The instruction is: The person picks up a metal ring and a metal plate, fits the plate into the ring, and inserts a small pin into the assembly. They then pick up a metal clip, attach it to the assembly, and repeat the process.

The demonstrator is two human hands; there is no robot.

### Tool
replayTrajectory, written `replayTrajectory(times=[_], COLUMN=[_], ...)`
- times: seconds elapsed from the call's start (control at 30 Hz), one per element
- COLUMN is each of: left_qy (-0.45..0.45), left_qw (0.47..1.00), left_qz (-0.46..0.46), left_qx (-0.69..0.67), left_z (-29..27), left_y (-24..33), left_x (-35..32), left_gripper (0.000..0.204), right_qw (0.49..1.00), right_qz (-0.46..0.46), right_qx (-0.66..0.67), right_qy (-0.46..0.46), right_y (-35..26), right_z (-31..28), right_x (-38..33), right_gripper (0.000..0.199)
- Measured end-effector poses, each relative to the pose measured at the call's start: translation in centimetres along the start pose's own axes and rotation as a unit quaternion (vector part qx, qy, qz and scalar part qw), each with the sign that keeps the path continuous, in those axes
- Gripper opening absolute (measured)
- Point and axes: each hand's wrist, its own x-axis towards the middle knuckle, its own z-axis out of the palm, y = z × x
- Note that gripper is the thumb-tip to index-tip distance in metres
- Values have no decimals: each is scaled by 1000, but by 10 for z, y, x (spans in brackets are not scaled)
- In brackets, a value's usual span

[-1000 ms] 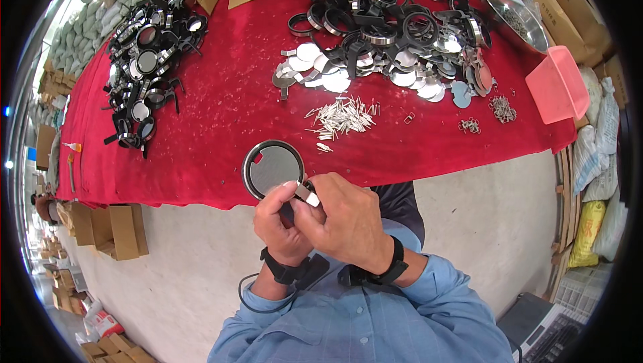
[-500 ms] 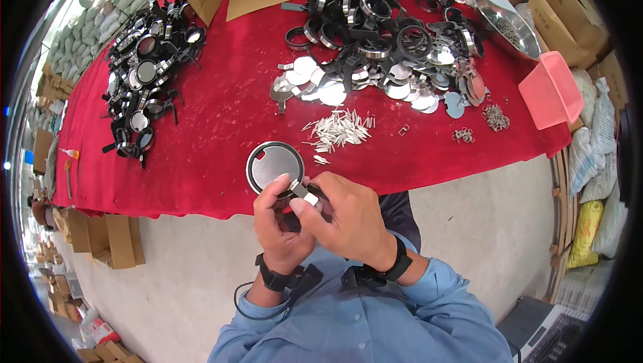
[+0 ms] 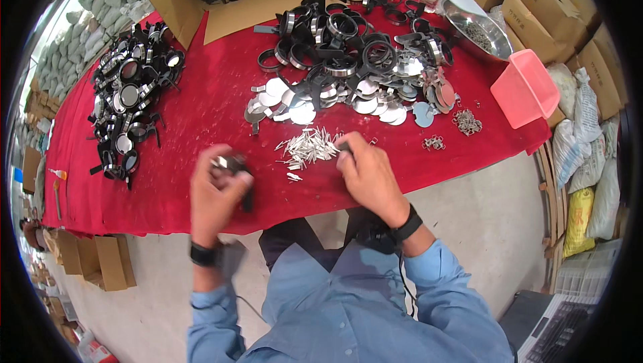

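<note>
My left hand (image 3: pixel 213 192), smeared by motion, is closed around a black and silver round lid (image 3: pixel 234 164) above the red cloth near the table's front edge. Much of that piece is hidden by the fingers. Off to the right, my right hand (image 3: pixel 370 174) pinches a small dark thing (image 3: pixel 344 147) that I cannot make out. Its fingertips are beside the right end of a heap of thin silvery pins (image 3: pixel 309 147). Behind the pins lie flat silver discs with tabs (image 3: pixel 301 114) and a big pile of black rings with handles (image 3: pixel 340 65).
Assembled black and silver lids (image 3: pixel 127 98) form a heap on the left. An open cardboard box (image 3: pixel 224 23) of black rings stands at the back. To the right are small metal clips (image 3: pixel 467 122), a metal bowl (image 3: pixel 499 36) of small parts and a pink plastic bin (image 3: pixel 526 88).
My hands have separated. The left has carried the round lid leftward; the right has moved right and forward to the pins. The whole view has shifted slightly.
</note>
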Motion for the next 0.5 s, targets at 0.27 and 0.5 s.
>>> replayTrajectory(times=[0.27, 0.5], left_qy=[409, 45], left_qw=[712, 934], left_qz=[361, 292], left_qx=[443, 199], left_z=[-132, 40], left_y=[30, 26], left_x=[165, 157], left_gripper=[64, 45], right_qw=[934, 916], right_qz=[27, 81], right_qx=[-301, -369], right_qy=[191, 136], right_y=[78, 99], right_z=[-47, -66], right_x=[40, 38], right_gripper=[30, 38])
